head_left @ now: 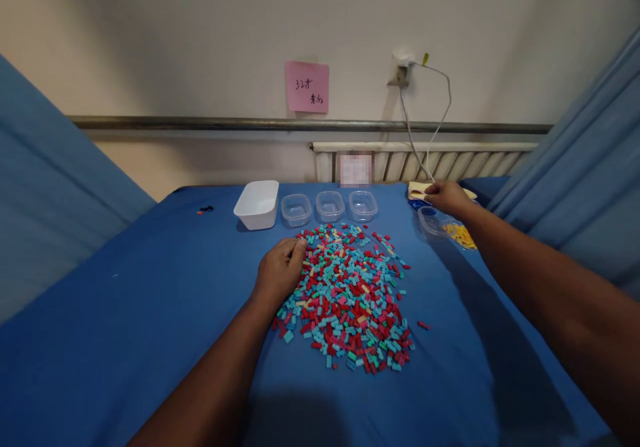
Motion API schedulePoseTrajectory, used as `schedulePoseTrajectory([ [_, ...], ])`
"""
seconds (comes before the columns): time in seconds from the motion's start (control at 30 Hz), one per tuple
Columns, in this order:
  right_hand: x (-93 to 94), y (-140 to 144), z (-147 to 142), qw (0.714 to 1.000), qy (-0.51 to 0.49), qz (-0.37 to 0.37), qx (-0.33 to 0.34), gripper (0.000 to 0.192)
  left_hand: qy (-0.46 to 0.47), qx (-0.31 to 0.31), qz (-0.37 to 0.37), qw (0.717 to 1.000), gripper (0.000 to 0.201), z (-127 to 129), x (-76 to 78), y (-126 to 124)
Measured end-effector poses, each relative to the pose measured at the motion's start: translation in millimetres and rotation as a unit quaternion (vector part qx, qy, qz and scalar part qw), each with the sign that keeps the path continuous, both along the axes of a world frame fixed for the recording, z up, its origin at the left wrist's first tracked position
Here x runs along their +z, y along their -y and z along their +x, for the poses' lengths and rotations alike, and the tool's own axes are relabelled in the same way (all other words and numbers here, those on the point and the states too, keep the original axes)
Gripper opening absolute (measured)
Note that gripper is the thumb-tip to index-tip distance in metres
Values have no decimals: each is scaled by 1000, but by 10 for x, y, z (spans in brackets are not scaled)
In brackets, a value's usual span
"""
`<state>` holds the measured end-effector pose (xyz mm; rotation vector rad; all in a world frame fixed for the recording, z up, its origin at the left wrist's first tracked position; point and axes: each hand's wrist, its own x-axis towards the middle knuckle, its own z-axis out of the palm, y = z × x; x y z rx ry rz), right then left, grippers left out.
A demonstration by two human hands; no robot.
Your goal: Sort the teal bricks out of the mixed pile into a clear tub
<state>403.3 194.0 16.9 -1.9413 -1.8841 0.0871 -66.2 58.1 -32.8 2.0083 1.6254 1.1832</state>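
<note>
Bricks (345, 300): a broad heap of small plastic pieces, mostly red and teal with a few pale and green ones, spread on the blue-covered table (150, 314) at centre. One red piece lies apart at the heap's right edge.

Left hand (280, 270): rests at the upper left edge of the heap, knuckles up, fingers curled loosely inward with the tips touching the outermost bricks. Cannot tell whether anything is pinched inside the curl.

Right hand (447, 197): stretched out to the far right of the table, well apart from the heap. Palm down, fingers bent over the far rim of a clear tub (433, 222); the fingertips are hidden, so a firm grip cannot be confirmed. Yellow bricks (461, 235) lie just beside that tub, partly behind the forearm. A pale flat object (416, 190) and something dark blue sit under or just behind the hand.

Far row, just beyond the heap: a white rectangular tray (257, 204) at left, then three small clear containers (329, 206) side by side, near each other but not touching.

Small dark and red scrap (204, 210) lies alone at the far left of the table.

Wall behind: pink note (307, 86) with handwriting, a socket with charger (401, 70) and white cable hanging down toward the right hand, a radiator (450, 162) below a metal rail. Blue curtains flank both sides.
</note>
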Motion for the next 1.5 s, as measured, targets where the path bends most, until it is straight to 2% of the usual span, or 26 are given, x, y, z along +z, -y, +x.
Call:
schedulePoseTrajectory([
  [0.13, -135, 2, 91, 998, 20, -37, -45, 38, -4, -8, 4, 1000, 49, -9, 3, -3],
  [0.23, -225, 116, 135, 997, 29, -49, -42, 33, -11, -8, 7, 1000, 48, -8, -1, -8],
  [0.37, -319, 343, 72, 999, 24, -41, 22, 35, -12, 4, 1, 1000, 47, 1, 4, -10],
  [0.57, -411, 632, -285, 988, -7, -11, 154, 42, -22, -1, 11, 1000, 47, -15, -11, -27],
  [0.67, -378, 683, -419, 982, -21, 16, 186, 37, -31, 1, 14, 999, 47, -27, -18, -30],
  [0.77, -246, 774, -464, 982, -34, 66, 176, 34, -29, 0, 24, 999, 47, -29, -22, -36],
  [0.87, -129, 1055, -545, 978, -51, 121, 160, 39, -27, 1, 38, 999, 47, -27, -44, -64],
  [0.93, -150, 1342, -691, 972, -64, 132, 182, 40, -33, -1, 35, 999, 49, -26, -64, -89],
  [1.03, -343, 1753, -1022, 948, -62, 91, 300, 45, -44, -5, 16, 999, 51, -17, -75, -104],
  [1.1, -501, 1904, -1229, 951, -44, 62, 301, 58, -54, -5, 4, 998, 54, -3, -59, -92],
  [1.23, -646, 1836, -1437, 970, -18, -4, 243, 77, -67, -6, -9, 998, 59, 35, -5, -51],
  [1.37, -603, 1561, -1527, 979, 5, -72, 189, 93, -76, -2, -29, 997, 63, 44, 7, -29],
  [1.5, -608, 1399, -1645, 983, 9, -105, 151, 97, -127, -1, -45, 991, 67, 16, -23, 25],
])
